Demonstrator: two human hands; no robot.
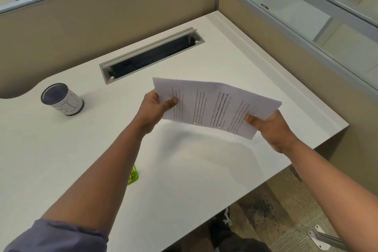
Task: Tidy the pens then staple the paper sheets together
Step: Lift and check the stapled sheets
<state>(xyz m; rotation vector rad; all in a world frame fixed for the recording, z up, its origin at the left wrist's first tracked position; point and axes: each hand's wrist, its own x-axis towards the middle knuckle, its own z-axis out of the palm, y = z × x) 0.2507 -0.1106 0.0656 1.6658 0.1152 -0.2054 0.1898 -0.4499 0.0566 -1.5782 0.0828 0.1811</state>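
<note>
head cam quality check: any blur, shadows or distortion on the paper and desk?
Head view: printed text on the paper sheets is motion-smeared and unreadable; the sheets throw a soft, diffuse shadow on the desk, no harsh glare; wide-angle bending curves the desk edges and partition rails; the green object is mostly hidden by the left forearm.

paper sheets (214, 106): white, printed, held above desk, sagging | stapler (133, 177): green, mostly hidden

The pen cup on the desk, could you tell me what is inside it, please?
Nothing shows above the rim of the pen cup. Its interior looks dark, and no pens stick out. The bottom is in shadow, so anything short lying there cannot be ruled out.
</note>
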